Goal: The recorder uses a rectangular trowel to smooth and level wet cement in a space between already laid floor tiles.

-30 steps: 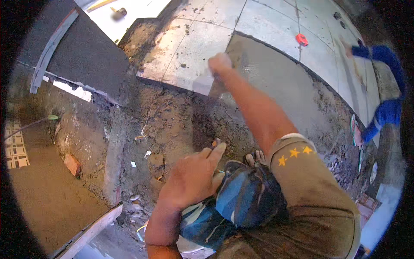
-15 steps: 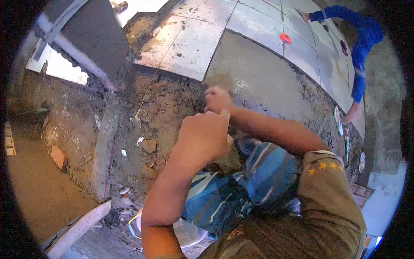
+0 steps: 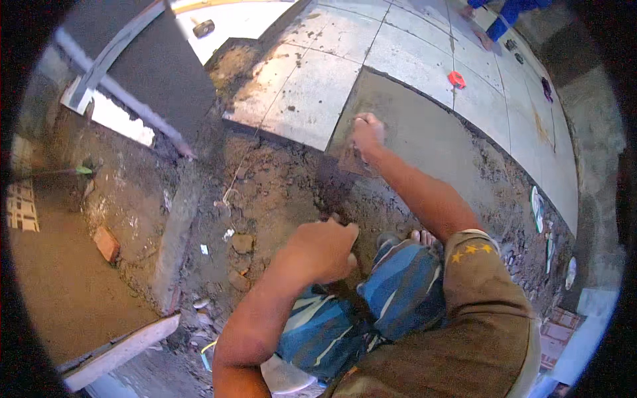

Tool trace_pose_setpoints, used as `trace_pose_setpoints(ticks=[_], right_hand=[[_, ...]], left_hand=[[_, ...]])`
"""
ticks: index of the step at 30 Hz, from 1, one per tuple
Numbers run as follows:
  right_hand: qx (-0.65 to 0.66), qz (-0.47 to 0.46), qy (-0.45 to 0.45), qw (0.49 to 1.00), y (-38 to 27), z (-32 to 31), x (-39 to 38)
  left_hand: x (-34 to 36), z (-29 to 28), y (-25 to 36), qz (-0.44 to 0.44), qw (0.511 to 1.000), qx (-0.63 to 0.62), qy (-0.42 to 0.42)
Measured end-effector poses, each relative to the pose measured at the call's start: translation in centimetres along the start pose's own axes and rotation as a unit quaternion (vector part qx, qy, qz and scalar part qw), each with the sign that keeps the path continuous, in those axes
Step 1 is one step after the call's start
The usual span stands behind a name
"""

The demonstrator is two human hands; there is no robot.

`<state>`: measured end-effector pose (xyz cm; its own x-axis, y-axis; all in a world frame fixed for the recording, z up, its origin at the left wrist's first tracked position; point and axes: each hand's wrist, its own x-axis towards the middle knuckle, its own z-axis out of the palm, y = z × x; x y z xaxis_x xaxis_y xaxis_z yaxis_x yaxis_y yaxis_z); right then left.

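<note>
My right hand [image 3: 368,136] is closed round what looks like a trowel [image 3: 355,162], its flat, mud-brown blade partly hidden by the hand. It is at the left edge of a smooth grey mortar bed [image 3: 424,129], beside the corner of the laid pale tiles [image 3: 302,109]. Closer to my knees, my left hand [image 3: 322,249] is curled into a fist above the rough soil [image 3: 279,189]. Whatever it may hold is hidden by the fingers.
An orange-red tape measure [image 3: 456,80] lies on the tiles beyond the mortar. At the top right a person in blue [image 3: 507,16] is partly in view. A brick piece [image 3: 106,244] and a plank [image 3: 123,351] are at left. A string [image 3: 235,174] crosses the soil.
My right hand has moved away from the left, forward and right onto the mortar's edge. The left hand has dropped slightly nearer me. The person in blue has shifted toward the top edge.
</note>
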<state>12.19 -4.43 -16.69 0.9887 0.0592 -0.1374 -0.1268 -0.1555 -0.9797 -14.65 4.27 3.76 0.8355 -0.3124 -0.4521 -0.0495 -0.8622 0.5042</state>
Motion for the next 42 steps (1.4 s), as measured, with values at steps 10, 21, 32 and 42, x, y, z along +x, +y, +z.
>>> trace_pose_setpoints(ticks=[10,21,32,42], right_hand=[[-0.196,-0.046,0.073,0.977,-2.2,4.3,10.4],[-0.175,-0.013,0.138,0.975,6.6,-10.7,15.6],[-0.042,0.026,-0.008,0.999,0.9,-5.3,11.2],[-0.272,-0.067,0.091,0.956,6.8,-26.7,12.9]], left_hand=[[1.6,0.1,-0.3,-0.062,0.995,-0.046,-0.057],[6.8,-1.9,2.2,-0.035,0.999,-0.017,-0.026],[9.1,-0.5,1.8,-0.103,0.99,-0.051,-0.077],[13.6,1.1,-4.1,-0.106,0.992,-0.038,-0.049]])
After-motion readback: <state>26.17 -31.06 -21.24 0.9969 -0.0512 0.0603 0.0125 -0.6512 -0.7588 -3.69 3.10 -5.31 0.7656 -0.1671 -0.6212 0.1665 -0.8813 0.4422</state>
